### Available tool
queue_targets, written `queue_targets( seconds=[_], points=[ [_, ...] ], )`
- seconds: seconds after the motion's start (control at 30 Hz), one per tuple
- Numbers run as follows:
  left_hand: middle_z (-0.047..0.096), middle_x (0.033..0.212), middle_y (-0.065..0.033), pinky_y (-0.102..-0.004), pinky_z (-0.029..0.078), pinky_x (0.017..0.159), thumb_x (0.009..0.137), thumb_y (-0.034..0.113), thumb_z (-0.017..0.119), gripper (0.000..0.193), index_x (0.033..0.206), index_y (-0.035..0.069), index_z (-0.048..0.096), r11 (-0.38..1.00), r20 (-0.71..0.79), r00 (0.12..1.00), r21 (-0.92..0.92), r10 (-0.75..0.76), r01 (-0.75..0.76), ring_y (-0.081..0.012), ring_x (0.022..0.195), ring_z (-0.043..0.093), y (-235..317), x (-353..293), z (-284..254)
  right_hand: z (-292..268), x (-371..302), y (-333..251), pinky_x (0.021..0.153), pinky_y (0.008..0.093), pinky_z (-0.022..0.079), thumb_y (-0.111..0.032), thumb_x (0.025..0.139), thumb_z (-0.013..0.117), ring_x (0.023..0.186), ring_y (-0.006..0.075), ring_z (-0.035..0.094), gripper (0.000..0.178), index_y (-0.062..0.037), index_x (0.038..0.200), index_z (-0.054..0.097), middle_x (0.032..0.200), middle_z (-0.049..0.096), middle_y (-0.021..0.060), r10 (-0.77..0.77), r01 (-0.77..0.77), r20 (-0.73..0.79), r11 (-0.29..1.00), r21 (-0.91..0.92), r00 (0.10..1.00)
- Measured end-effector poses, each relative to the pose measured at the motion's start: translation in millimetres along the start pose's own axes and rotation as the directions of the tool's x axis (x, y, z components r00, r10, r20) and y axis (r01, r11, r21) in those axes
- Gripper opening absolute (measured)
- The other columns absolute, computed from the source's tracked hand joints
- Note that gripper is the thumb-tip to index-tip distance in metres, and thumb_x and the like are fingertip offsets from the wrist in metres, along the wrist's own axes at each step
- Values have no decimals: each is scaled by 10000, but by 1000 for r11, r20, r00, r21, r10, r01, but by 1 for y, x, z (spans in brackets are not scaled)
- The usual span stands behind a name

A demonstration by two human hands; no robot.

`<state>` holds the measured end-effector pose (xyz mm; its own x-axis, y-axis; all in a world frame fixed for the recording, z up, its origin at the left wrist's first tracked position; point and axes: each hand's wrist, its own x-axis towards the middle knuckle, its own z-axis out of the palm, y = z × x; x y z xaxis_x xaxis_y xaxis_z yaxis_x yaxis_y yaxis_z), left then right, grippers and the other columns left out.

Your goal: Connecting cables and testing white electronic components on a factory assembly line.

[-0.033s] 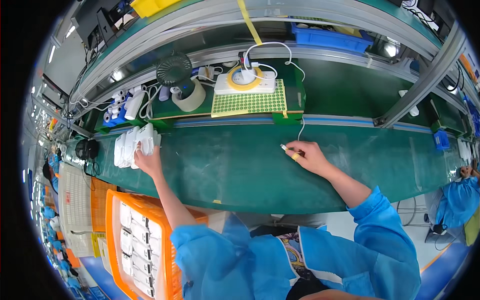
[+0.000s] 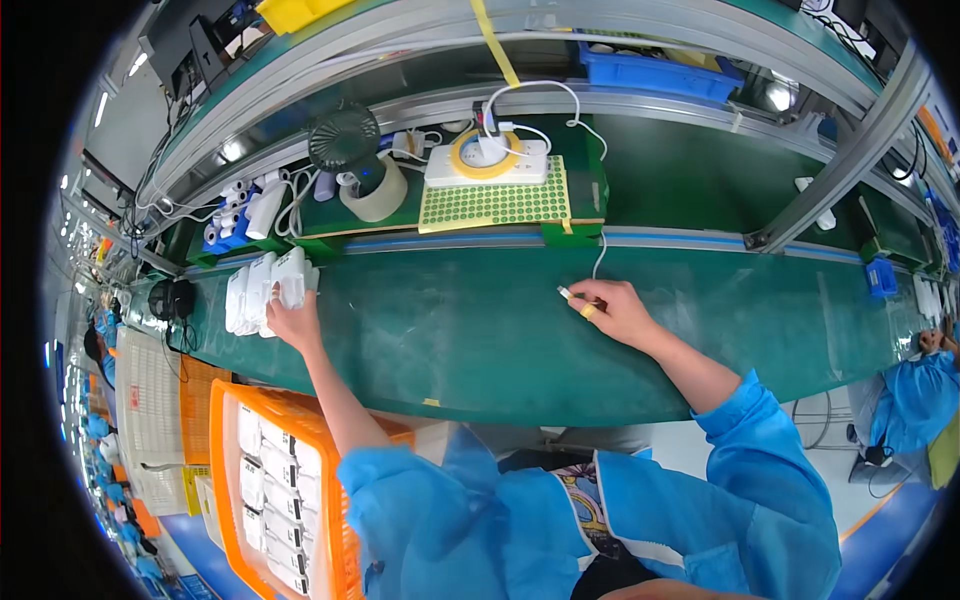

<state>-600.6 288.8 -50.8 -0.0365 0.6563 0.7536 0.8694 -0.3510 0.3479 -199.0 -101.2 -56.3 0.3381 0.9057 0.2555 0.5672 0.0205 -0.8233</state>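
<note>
At the left of the bench, several white packets [image 2: 238, 300] stand in a row, pressed side by side. My left hand [image 2: 293, 322] grips the end packet [image 2: 290, 270] on the right of that row, fingers around its near end. Over the middle right of the bench, my right hand [image 2: 618, 312] pinches the white plug of a cable [image 2: 563, 292] between thumb and fingers. Its white cord runs back from the hand to the shelf edge. Yellowish tape is wrapped around a finger of this hand.
An orange crate [image 2: 222, 470] of white packets stands at my left. On the shelf are a dark fan [image 2: 345, 140], a tape roll [image 2: 374, 203], a power strip [image 2: 440, 178] and a sheet of green dots [image 2: 490, 207]. A metal post [image 2: 840, 150] rises at right; another person sits beyond.
</note>
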Motion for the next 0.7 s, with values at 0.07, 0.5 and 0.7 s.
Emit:
queue_targets(
  seconds=[0.07, 0.5, 0.7],
  points=[
    [660, 1158, -267, -525, 476, 970, 690, 304, 785, 624, 1257, 61, 691, 999, 34, 999, 45, -20, 18, -459, 1061, 614, -4, -1, 13, -1, -3, 0, 577, 331, 480, -195, 939, 723, 597, 217, 601, 185, -66, 1072, 724, 738, 654, 108, 38, -38, 6, 999, -17, 999],
    [518, 1391, -312, -561, 365, 1111, 797, 252, 774, 549, 1304, 74, 660, 998, -48, 997, -25, 56, -57, -482, 1320, 445, -37, -9, 18, 1, -3, -3, 560, 315, 472, -149, 913, 750, 588, 182, 598, 172, -62, 1058, 723, 746, 650, 102, 5, -5, 0, 1000, -21, 1000],
    [456, 1417, -315, -582, 345, 1112, 762, 186, 728, 624, 1351, 30, 594, 995, -170, 984, -81, 45, -59, -480, 1349, 412, 35, -49, -2, 3, -3, 0, 543, 319, 434, -130, 904, 756, 561, 172, 524, 179, -65, 1067, 719, 685, 582, 76, -19, 19, -10, 1000, -12, 1000]
  ],
)
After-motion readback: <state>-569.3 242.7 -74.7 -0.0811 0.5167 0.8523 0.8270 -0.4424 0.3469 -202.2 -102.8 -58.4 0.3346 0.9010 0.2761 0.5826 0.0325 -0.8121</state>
